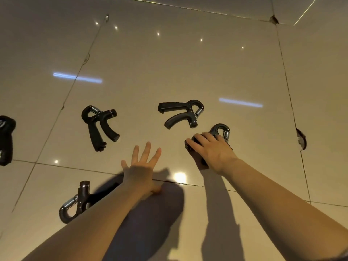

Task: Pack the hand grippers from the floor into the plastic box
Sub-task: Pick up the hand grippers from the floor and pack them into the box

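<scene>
Four black hooked hand grippers with steel coil springs on glossy beige floor tile (169, 63). Right hand (212, 149) curls over the rightmost gripper (220, 129), hiding its handles; left hand (140, 166) spread, holding nothing. Nearest gripper (75, 202) partly behind the left forearm; a dark object (5, 140) cut off at left edge.

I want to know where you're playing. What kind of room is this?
Probably an indoor room, though which kind I can't tell. The floor is big glossy tiles with dark joints, and ceiling lights reflect on it. Black hand grippers lie scattered, like this one.
</scene>
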A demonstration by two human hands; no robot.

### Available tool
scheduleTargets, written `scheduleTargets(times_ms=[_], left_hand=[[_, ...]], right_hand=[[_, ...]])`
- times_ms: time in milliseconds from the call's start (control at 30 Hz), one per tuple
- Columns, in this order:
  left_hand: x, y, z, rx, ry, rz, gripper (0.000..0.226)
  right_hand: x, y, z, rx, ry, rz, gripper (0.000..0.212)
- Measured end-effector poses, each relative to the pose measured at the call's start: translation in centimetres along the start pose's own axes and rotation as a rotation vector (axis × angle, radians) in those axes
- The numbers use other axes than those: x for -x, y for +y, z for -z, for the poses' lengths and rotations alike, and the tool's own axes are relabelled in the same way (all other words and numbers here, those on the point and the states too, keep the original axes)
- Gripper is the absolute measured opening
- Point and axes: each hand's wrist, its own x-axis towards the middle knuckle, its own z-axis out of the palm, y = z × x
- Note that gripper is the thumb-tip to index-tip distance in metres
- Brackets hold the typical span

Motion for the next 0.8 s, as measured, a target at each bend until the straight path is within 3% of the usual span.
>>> scheduleTargets(times_ms=[133,200,300,367,467,633,800], left_hand=[[-0.1,0.2,0.8,0.051,0.070,0.021,0.112],[-1.1,0.5,2.6,0.185,0.242,0.051,0.098],[-5.0,1.3,5.9,0.175,0.547,-0.049,0.092],[-8.4,1.9,7.8,0.167,0.513,-0.114,0.098],[-12.3,1.9,8.6,0.126,0.341,-0.155,0.100],[-12.6,1.1,7.5,0.142,0.445,-0.233,0.080],[-10.3,1.0,6.1,0.114,0.467,-0.213,0.083]], right_hand=[[0.9,-1.0,-0.6,-0.096,-0.021,-0.080,0.087],[1.3,-1.8,-1.4,-0.145,-0.037,-0.128,0.086],[1.0,-2.2,-2.0,-0.160,-0.061,-0.154,0.088],[0.8,-2.2,-1.9,-0.158,-0.070,-0.159,0.089],[0.6,-2.3,-2.1,-0.128,-0.074,-0.163,0.090],[0.5,-2.0,-2.8,-0.081,-0.030,-0.139,0.094],[0.6,-1.8,-3.0,-0.089,-0.013,-0.129,0.096]])
